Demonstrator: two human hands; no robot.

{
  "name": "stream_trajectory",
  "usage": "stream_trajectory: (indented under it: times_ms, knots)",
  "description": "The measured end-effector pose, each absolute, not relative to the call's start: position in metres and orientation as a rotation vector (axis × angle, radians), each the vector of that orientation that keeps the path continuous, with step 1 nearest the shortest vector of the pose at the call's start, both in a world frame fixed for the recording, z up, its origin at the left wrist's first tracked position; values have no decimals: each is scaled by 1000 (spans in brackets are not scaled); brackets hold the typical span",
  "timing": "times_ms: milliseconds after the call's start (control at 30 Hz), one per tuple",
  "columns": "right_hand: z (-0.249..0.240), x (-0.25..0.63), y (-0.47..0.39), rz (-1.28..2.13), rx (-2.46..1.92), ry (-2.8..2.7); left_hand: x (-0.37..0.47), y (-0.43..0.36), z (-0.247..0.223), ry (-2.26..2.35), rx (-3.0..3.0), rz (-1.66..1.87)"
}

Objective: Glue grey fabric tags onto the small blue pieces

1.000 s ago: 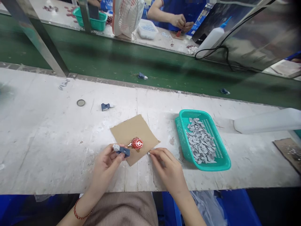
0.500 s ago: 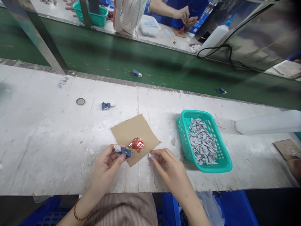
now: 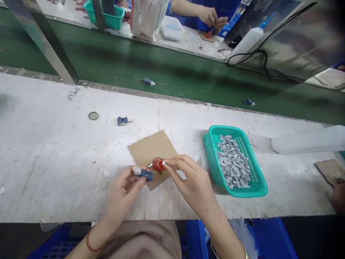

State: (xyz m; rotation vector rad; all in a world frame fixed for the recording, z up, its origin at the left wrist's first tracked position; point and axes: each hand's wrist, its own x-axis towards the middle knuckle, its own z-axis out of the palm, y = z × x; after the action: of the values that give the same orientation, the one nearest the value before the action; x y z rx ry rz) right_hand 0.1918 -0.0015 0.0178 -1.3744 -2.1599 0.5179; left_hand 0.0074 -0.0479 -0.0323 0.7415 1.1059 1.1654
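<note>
Between the thumb and fingers of my left hand (image 3: pixel 126 189) is a small dark blue plastic part (image 3: pixel 145 174) with a light grey end. My right hand (image 3: pixel 192 180) pinches a small light grey piece (image 3: pixel 163 163) at the edge of a bottle cap of red liquid (image 3: pixel 157 164); whether the piece touches the liquid is hard to tell. The cap rests on a square of brown cardboard (image 3: pixel 151 145). To the right, a green basket (image 3: pixel 208 154) holds a heap of small grey pieces (image 3: pixel 233 163).
Another blue part (image 3: pixel 122 121) and an upturned bottle cap (image 3: pixel 93 115) lie on the white table. More blue parts (image 3: pixel 148 81) sit on the green belt beyond. A white bottle (image 3: pixel 309 139) lies at the right. Across the belt, a co-worker's hands (image 3: pixel 212 18) are busy.
My right hand has moved left and slightly up, bringing the grey piece from beside the cardboard to the red liquid. My left hand still holds the blue part, almost in place.
</note>
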Motion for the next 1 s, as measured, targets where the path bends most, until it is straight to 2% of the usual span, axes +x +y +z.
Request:
stream_trajectory:
  times_ms: [1000]
  knots:
    - [21,189,6,534,-1403,-2391,8,-45,-30,1117,721,1156]
